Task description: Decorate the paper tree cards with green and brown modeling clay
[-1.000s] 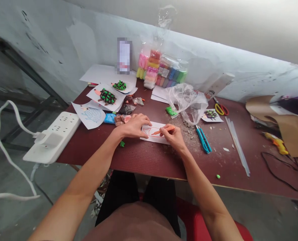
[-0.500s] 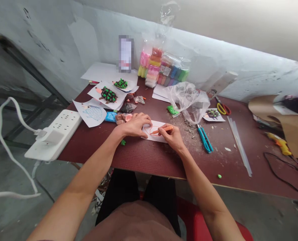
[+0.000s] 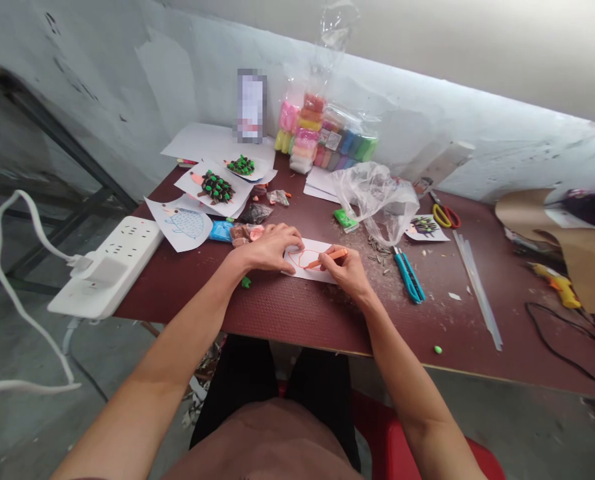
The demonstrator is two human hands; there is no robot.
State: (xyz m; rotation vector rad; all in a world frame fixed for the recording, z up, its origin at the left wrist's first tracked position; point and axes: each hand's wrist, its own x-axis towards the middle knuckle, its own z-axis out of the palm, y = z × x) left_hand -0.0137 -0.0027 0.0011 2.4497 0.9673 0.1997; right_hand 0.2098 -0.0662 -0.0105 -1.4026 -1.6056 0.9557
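Note:
My right hand [image 3: 341,273] is shut on an orange crayon [image 3: 328,257], whose tip touches a white paper sheet [image 3: 307,268] bearing an orange outline drawing. My left hand [image 3: 272,248] lies flat and open, its fingertips on the sheet's left edge. Just left of that hand sit a blue clay packet [image 3: 221,231] and a pinkish clay bag [image 3: 245,233]. A small green clay crumb [image 3: 246,283] lies below my left wrist.
The maroon table [image 3: 297,320] holds hedgehog craft sheets [image 3: 215,190], a bagged clay set [image 3: 322,133], a plastic bag [image 3: 377,200], a blue box cutter [image 3: 408,277], and scissors [image 3: 445,215]. A power strip [image 3: 107,267] stands at the left edge.
The crayon tip has shifted a little across the drawing with my right hand. My left hand stays on the sheet, and the whole view has tilted slightly.

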